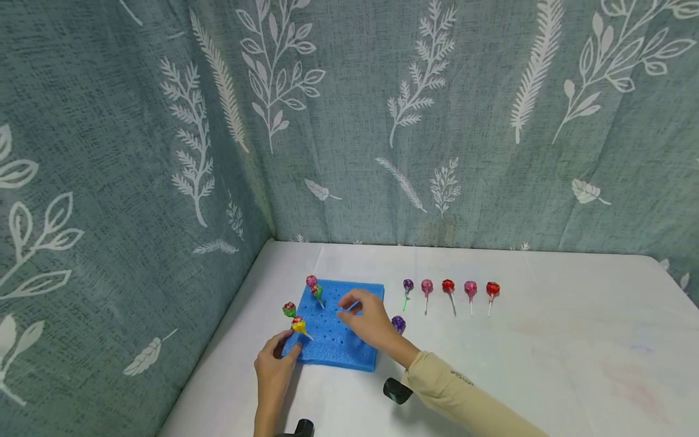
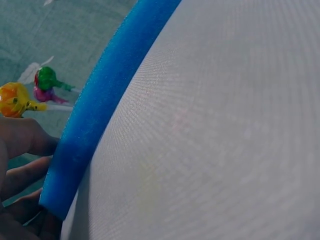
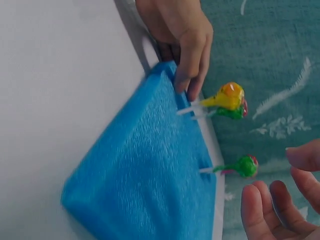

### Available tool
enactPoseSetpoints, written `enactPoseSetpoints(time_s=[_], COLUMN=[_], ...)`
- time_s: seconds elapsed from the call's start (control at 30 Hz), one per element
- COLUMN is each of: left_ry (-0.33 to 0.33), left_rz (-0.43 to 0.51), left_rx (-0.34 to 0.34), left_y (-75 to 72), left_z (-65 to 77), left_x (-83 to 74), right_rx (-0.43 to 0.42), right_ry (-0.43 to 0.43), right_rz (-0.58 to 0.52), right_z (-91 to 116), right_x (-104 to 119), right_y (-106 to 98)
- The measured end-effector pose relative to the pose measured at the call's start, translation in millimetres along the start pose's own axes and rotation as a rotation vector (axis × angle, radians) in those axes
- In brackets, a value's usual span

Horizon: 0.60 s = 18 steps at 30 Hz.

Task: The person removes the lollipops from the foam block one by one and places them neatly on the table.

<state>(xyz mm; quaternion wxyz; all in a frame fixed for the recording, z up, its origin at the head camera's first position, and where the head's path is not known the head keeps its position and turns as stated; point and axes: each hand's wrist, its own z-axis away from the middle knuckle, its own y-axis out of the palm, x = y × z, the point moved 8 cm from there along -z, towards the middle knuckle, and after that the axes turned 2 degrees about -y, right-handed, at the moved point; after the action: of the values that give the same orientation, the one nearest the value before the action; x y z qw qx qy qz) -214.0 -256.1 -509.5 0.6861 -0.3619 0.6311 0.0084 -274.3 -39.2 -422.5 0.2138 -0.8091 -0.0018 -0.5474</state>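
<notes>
A blue foam block [image 1: 349, 355] with rows of small holes lies on the white table. Several lollipops stand in its left side, among them a yellow one [image 1: 298, 325], a red-and-green one [image 1: 289, 309], a green one [image 3: 246, 166] and a pink one [image 1: 311, 281]. My left hand [image 1: 274, 359] grips the block's near left corner, beside the yellow lollipop; its fingers [image 2: 25, 177] show along the foam edge. Above the block's right half hovers my right hand [image 1: 367, 314], fingers loosely bent, thumb and forefinger apart, nothing between them.
On the table right of the block, several lollipops lie in a row: a small purple one [image 1: 408, 284], pink ones [image 1: 427, 286] and red ones [image 1: 448, 286]. Another purple lollipop [image 1: 398, 324] is partly hidden by my right wrist. A patterned curtain [image 1: 349, 152] hangs behind.
</notes>
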Motion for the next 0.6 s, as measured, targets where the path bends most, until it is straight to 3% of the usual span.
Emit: enactPoseSetpoints(time_s=[0.6], left_ry=[-0.024], left_rz=[-0.022], left_rx=[0.013], left_y=[2.1], left_z=[-0.7], left_x=[1.6], right_rx=[0.079], right_ry=[-0.005], right_rz=[0.001], right_z=[-10.3], right_x=[0.5], right_y=[53.3])
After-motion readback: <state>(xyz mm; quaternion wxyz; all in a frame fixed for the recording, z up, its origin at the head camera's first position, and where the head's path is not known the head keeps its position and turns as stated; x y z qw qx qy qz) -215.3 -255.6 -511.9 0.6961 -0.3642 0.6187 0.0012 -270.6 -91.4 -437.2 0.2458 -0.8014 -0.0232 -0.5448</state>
